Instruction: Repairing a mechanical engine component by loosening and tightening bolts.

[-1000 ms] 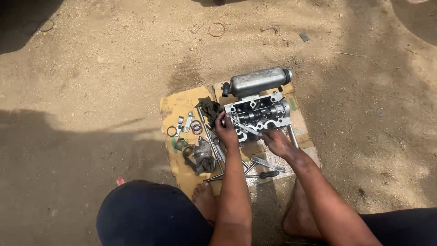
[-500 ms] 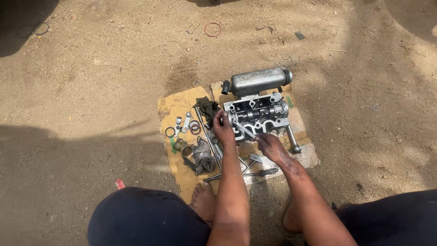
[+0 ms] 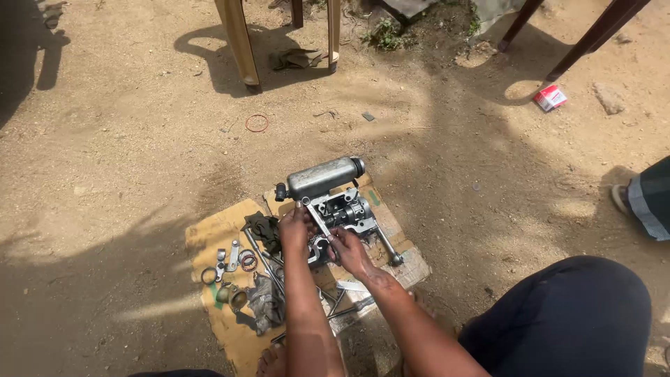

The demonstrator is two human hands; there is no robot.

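We're squatting on bare sandy ground [image 3: 125, 167], furniture legs [image 3: 241, 42] at the far edge, a small red-and-white packet [image 3: 551, 98] far right, another person's striped sleeve [image 3: 649, 199] at the right edge

Work sits on a flattened cardboard sheet [image 3: 216, 234] just ahead of our knees. On its far side lies a grey metal cylinder [image 3: 322, 177], and touching it on the near side the engine casting [image 3: 349, 213], silver, open face up with its inner parts exposed

Left hand [image 3: 293, 230] rests on the casting's left edge, fingers curled over it, steadying. Right hand [image 3: 349, 253] is clamped on the near end of a spanner [image 3: 317, 218] that runs diagonally far-left over the casting; we judge its far end sits on a fastener near the cylinder, too small to confirm. Hands are close but apart

A long steel bar tool [image 3: 387, 244] lies just right of the casting. Dark rag [image 3: 264, 230] just left of our left hand. Loose rings and small brackets [image 3: 234, 260] spread on the left part of the cardboard, more sockets and tools [image 3: 342, 304] near our forearms

Progress, as a judgement: teardown well along, many small parts already off and laid out, casting open. Casting and cylinder not yet apart, at least one fastener left under the spanner
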